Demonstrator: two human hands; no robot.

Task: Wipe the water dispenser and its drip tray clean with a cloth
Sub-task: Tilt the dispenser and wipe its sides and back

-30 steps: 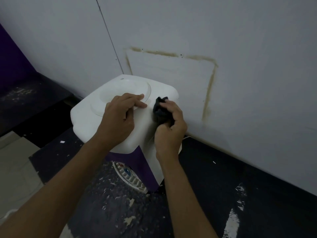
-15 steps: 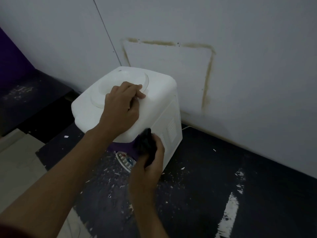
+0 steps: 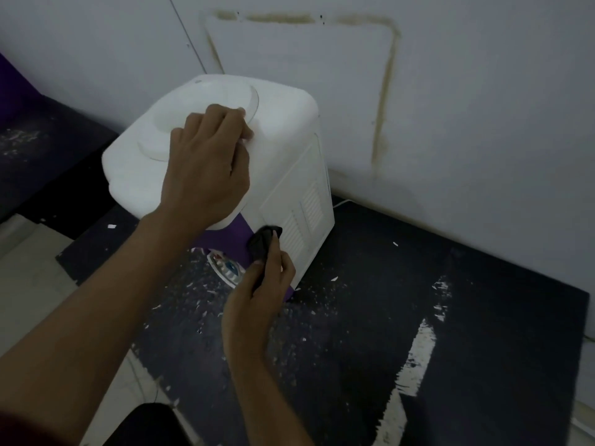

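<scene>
**Cloth has dropped to the lower side panel**

Your right hand (image 3: 257, 304) has carried the bunched black cloth (image 3: 262, 241) from the top edge down the side of the white plastic water dispenser (image 3: 283, 130). It now pinches the cloth against the lower front corner, just beside the slatted vents (image 3: 310, 199). Your left hand (image 3: 206, 169) curls its fingers over the rim of the round top recess, steadying the unit on the dark speckled desk (image 3: 386, 284). Pushing sideways this low could slide or tip the dispenser if that left grip slackens, and loose cloth may snag in the slats. From here you cannot make out the drip tray
</scene>
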